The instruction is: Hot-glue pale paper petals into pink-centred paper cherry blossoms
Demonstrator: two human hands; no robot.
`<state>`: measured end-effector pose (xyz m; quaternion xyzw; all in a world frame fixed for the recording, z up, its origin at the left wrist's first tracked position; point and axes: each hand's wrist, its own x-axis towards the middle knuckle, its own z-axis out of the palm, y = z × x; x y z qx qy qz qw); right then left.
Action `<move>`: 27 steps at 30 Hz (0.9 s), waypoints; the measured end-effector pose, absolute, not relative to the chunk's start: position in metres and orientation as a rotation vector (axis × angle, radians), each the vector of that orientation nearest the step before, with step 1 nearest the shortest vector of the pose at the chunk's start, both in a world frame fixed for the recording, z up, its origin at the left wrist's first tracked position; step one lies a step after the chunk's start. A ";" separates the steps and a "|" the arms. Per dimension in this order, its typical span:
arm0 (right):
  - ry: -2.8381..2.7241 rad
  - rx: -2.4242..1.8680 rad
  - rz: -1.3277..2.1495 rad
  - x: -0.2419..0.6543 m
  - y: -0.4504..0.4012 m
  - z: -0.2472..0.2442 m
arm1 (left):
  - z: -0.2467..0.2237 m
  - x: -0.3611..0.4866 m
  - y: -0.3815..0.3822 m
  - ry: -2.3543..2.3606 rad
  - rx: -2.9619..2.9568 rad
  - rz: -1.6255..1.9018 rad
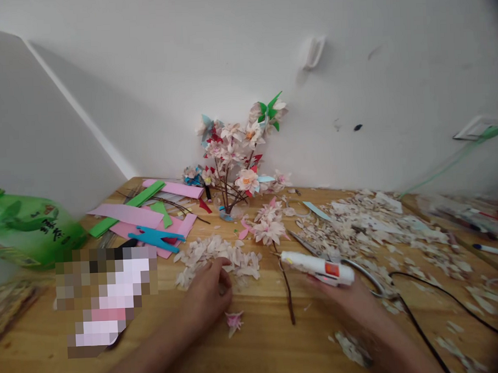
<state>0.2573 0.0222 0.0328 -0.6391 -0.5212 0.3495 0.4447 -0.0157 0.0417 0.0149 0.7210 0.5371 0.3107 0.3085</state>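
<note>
My left hand [211,287] is at the near edge of a pile of pale paper petals [219,251], its fingers curled; whether a petal is between them is hidden. Just below it lies a small pink paper flower [234,320]. My right hand [344,293] grips a white hot glue gun [316,267] with an orange patch, its nozzle pointing left. Close to the nozzle runs a brown twig [289,294], lying on the table [256,354] and topped by pale pink paper blossoms [268,230].
Behind, a vase of twigs with paper flowers [233,148] stands by the wall. Pink paper strips [128,215] and a green bottle [28,229] are at left. Scissors [368,275], paper scraps [358,220] and a black cord [420,333] lie at right. A blurred-out object [114,302] is front left.
</note>
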 end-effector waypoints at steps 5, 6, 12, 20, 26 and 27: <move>-0.967 -1.391 1.156 0.240 0.022 0.056 | 0.025 -0.018 0.037 1.415 2.051 1.069; -0.889 -1.330 1.237 0.233 0.022 0.059 | 0.026 -0.019 0.035 1.390 2.118 1.165; -0.736 -1.049 1.633 0.192 0.021 0.070 | 0.018 -0.025 0.022 1.086 2.576 1.390; -0.789 -1.003 1.789 0.163 0.021 0.060 | 0.025 -0.020 0.020 0.883 2.727 1.571; -0.858 -1.013 1.779 0.165 0.024 0.054 | 0.026 -0.018 0.013 0.916 2.340 1.528; -0.860 -1.012 1.778 0.165 0.024 0.054 | 0.026 -0.017 0.012 0.984 2.130 1.501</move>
